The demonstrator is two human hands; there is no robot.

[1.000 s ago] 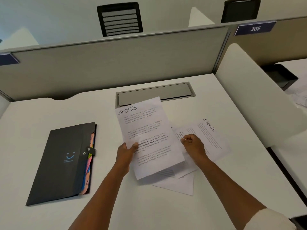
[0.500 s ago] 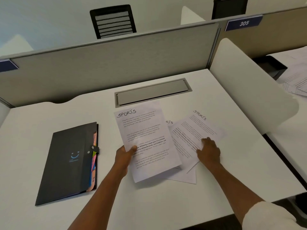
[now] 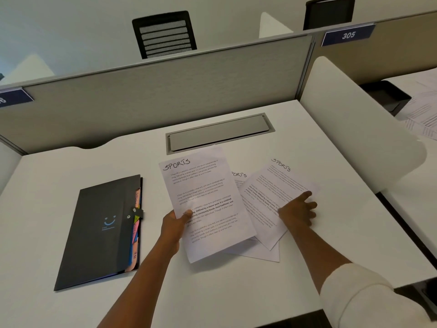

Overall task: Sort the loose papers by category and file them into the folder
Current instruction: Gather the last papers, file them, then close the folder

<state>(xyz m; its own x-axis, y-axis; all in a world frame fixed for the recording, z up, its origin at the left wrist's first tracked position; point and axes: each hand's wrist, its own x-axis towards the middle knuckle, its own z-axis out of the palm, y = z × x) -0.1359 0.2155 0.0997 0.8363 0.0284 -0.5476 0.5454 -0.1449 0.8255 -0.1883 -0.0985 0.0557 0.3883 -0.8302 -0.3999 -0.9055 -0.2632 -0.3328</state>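
The left hand [image 3: 173,223] pinches a SPORTS sheet [image 3: 205,204] — thumb on top. The right hand [image 3: 296,210], fingers now spread flat, presses another sheet [image 3: 275,185] on the surface [image 3: 71,176] — a second ago it was fisted.

Two bare forearms, left hand [image 3: 173,227] and right hand [image 3: 296,213] without rings or watch, cream-white sleeve [image 3: 361,297] pushed up behind the right elbow

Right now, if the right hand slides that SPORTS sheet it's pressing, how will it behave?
The sheet is one thin page, so probably floppy and very light. Lying on the smooth white desk, it likely slides easily under the right hand. It overlaps other papers, which may drag along.
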